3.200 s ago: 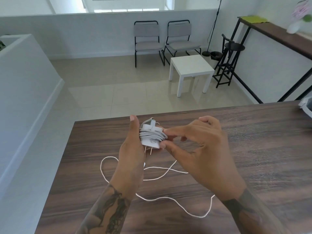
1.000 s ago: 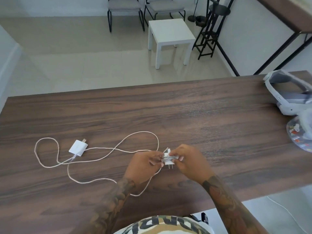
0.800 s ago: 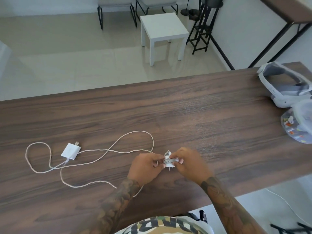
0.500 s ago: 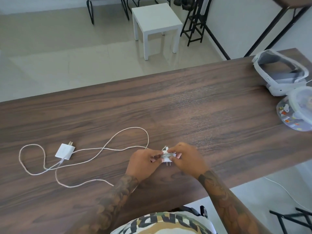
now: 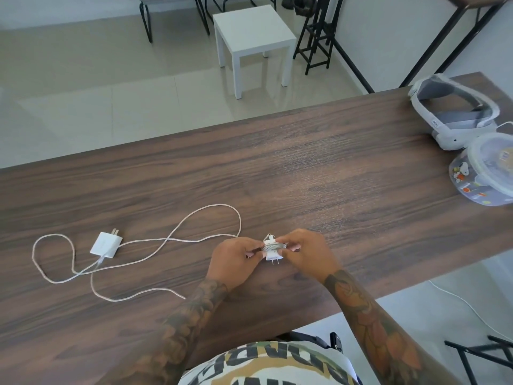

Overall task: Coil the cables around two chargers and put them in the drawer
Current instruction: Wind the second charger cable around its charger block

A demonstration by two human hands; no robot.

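1. Wood-grain counter (image 5: 319, 173) fills the near field, dark brown, with the person's tattooed forearms reaching in from 6 o'clock.
2. Both hands meet over its near edge: left hand (image 5: 234, 259) and right hand (image 5: 306, 254) each pinch the wrapped charger (image 5: 273, 250) between curled fingers, its cable wound round the white body and its prongs pointing toward 6 o'clock.
3. At 9 o'clock from the hands, well apart, the second charger (image 5: 106, 245) lies flat, with its loose cable (image 5: 194, 218) sprawling in loops across the counter toward the left hand.
4. Toward 2 o'clock, a white headset (image 5: 455, 112) rests by a clear lidded container (image 5: 488, 168).
5. Farther, at 12 o'clock, a white side table (image 5: 252, 31) stands on the tiled floor.
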